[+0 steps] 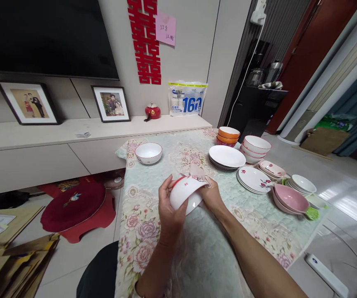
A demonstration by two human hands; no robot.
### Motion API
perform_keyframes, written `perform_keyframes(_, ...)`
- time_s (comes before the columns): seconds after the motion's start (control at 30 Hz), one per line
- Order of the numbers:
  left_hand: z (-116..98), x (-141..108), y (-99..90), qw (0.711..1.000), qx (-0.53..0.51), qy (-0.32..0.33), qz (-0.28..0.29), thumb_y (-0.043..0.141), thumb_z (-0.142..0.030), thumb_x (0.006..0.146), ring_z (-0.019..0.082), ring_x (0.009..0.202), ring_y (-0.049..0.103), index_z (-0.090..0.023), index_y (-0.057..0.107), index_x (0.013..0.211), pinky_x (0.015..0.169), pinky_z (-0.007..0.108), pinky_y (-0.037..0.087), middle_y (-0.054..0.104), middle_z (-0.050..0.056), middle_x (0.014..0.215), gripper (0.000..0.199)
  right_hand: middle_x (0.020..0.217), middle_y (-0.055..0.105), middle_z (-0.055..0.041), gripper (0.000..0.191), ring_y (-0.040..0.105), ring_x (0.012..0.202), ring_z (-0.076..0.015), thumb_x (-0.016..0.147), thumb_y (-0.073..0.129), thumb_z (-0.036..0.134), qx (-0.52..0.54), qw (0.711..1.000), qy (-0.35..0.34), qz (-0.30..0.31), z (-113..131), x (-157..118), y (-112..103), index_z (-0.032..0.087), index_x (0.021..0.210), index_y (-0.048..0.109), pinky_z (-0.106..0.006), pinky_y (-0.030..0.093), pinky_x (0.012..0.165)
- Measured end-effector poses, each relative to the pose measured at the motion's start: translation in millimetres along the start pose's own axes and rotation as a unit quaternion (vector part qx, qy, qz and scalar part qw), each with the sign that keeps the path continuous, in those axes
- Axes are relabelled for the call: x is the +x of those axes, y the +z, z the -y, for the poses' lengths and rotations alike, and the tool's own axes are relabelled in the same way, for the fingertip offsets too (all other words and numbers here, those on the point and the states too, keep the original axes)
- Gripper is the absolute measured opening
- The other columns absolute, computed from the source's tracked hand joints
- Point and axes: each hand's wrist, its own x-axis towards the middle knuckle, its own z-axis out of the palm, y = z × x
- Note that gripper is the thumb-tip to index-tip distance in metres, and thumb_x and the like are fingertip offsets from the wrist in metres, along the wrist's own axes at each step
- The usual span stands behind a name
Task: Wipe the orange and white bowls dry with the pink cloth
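A white bowl (181, 193) with a red rim and a small red mark is tilted on its side above the table. My left hand (172, 215) grips it from the left, thumb on the wall and fingers behind. On the other side my right hand (213, 196) is closed around a pale pink cloth (197, 171) pressed against the bowl; part of its fingers is hidden behind the bowl. Farther off to the left, a similar white bowl (149, 154) with a red rim stands upright on the flowered tablecloth (153, 186).
Along the table's right side stand orange bowls (228, 133), red-rimmed bowls (255, 145), white plates (227, 156), flowered plates (254, 179), pink leaf-shaped dishes (291, 198) and small white bowls (303, 183). A red stool (79, 203) is at left; a cabinet (41, 136) stands behind.
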Motion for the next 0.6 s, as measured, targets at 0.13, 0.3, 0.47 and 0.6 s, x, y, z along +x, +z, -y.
perform_keyframes(0.13, -4.7, 6.1, -1.4, 0.993, -0.076, -0.080, -0.045, 0.076, -0.038, 0.073, 0.026, 0.109, 0.063, -0.021, 0.052, 0.131, 0.093, 0.035, 0.050, 0.061, 0.010, 0.122, 0.065, 0.084, 0.074, -0.0007, 0.039, 0.066, 0.076, -0.0208, 0.057, 0.073, 0.016, 0.106, 0.985, 0.111, 0.081, 1.4, -9.5, 11.7, 0.019, 0.096, 0.071, -0.031, 0.052, 0.072)
perform_keyframes(0.3, -4.3, 10.9, -4.0, 0.985, -0.110, -0.120, -0.053, 0.072, -0.033, 0.078, 0.024, 0.109, 0.063, -0.022, 0.052, 0.130, 0.094, 0.035, 0.050, 0.062, 0.008, 0.126, 0.057, 0.089, 0.075, -0.0022, 0.046, 0.067, 0.080, -0.0228, 0.055, 0.071, 0.012, 0.117, 0.981, 0.120, 0.103, -1.5, -11.7, 15.8, 0.018, 0.101, 0.070, -0.034, 0.053, 0.078)
perform_keyframes(0.47, -7.0, 9.1, -5.3, 0.993, -0.007, -0.116, -0.007, 0.073, -0.027, 0.075, 0.026, 0.114, 0.061, -0.021, 0.055, 0.132, 0.101, 0.037, 0.045, 0.065, 0.008, 0.125, 0.059, 0.084, 0.072, -0.0005, 0.027, 0.062, 0.078, -0.0215, 0.063, 0.065, 0.015, -0.081, 0.997, -0.015, -0.003, 0.1, -0.9, -1.1, 0.020, 0.089, 0.069, -0.030, 0.049, 0.072)
perform_keyframes(0.6, -14.9, 9.1, -7.9, 0.994, 0.089, -0.041, 0.039, 0.075, -0.019, 0.069, 0.028, 0.115, 0.061, -0.020, 0.059, 0.130, 0.103, 0.038, 0.045, 0.065, 0.009, 0.126, 0.062, 0.092, 0.072, -0.0039, 0.024, 0.063, 0.082, -0.0225, 0.078, 0.058, 0.018, -0.234, 0.954, -0.186, -0.010, 13.1, -2.1, -12.5, 0.022, 0.099, 0.068, -0.032, 0.049, 0.074)
